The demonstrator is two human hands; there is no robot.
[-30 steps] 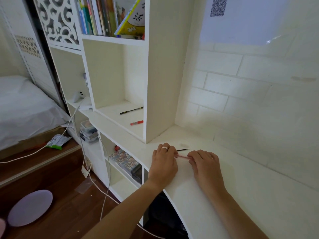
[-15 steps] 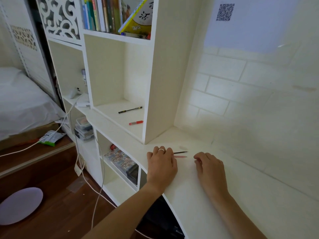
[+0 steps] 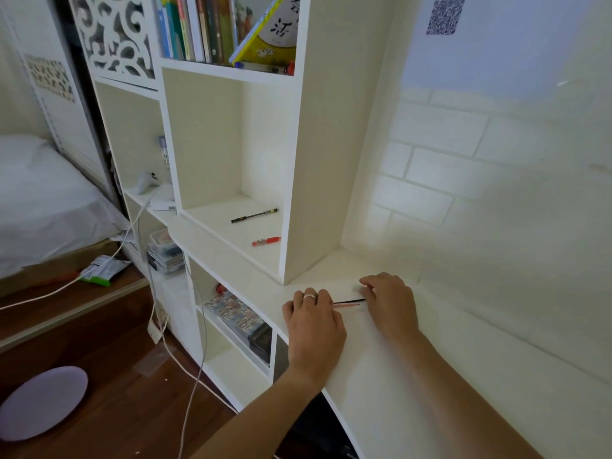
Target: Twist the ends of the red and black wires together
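Two thin pen refills lie side by side on the white desk (image 3: 414,385): a black refill (image 3: 351,301) and a pink refill (image 3: 347,305) just in front of it. My left hand (image 3: 314,326), a ring on one finger, lies palm down on the desk with its fingertips over the refills' left ends. My right hand (image 3: 390,303) is at their right end, its curled fingers and thumb closing on the tip of the black refill. A small pale smudge or scrap (image 3: 359,287) sits by the right fingertips.
A white shelf unit (image 3: 308,193) rises just left of the hands; a black pen (image 3: 254,215) and a red pen (image 3: 266,241) lie in its open cubby. Books (image 3: 212,28) stand above. Boxes (image 3: 241,321) fill the lower shelf. Cables (image 3: 195,369) hang to the wooden floor. The brick-pattern wall is close behind.
My right hand let go of the pink refill, drew back, then moved forward to the black refill's right end. The pink refill now lies on the desk. My left hand stayed put.
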